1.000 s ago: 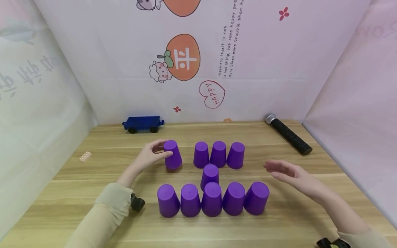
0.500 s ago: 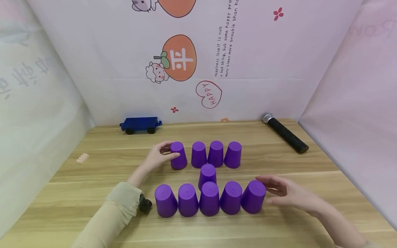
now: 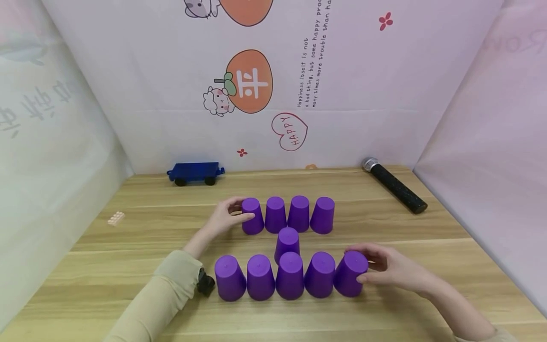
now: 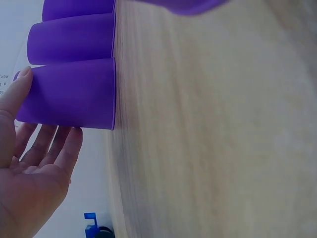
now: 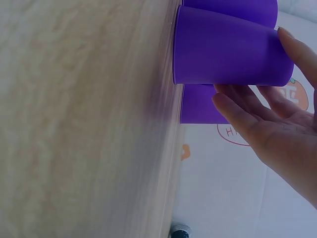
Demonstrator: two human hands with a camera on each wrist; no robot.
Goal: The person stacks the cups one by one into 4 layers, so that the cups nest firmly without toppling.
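The left hand (image 3: 228,216) pinches an upturned purple cup (image 3: 254,226), now moved right, just beside three matching cups (image 3: 298,216), making the back line four, while the right hand (image 3: 391,269), empty a moment ago, now grips the right-end cup (image 3: 348,276) of the near row (image 3: 290,280).

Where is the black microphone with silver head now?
In the head view, the microphone lies near the far right corner of the wooden table, right of the back row of purple cups; the right wrist view shows only its head end, low down.
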